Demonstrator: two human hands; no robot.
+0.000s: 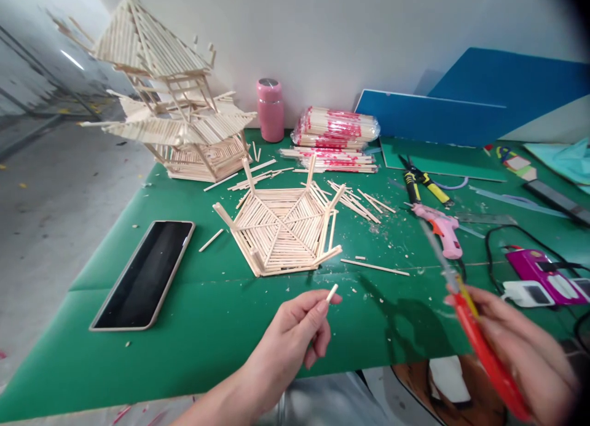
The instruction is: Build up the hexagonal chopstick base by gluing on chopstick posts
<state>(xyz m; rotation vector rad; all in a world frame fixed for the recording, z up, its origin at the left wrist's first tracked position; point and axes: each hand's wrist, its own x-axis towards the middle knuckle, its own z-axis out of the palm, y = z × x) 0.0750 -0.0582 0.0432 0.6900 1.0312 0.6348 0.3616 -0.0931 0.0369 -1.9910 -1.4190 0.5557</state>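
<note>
My left hand [299, 331], closed in a pinch, holds a short pale wooden stick [332, 292] above the front of the green table. On the right, my right hand [516, 346] grips a red-handled tool [488, 358] with a yellow part and a long metal blade; motion blurs it, so its exact kind is unclear. Beyond my left hand lies a polygonal base of wooden sticks [281, 226], with short posts standing up round its rim. A single long stick [374, 267] and small offcuts rest between the base and my right hand.
A tiered stick pagoda [184, 125] stands back left, near a pink flask [270, 109] and bagged sticks [336, 128]. A phone [145, 275] lies left. On the right are yellow-black pliers [424, 181], a pink glue gun [437, 228] and a purple power strip [537, 272] with cables.
</note>
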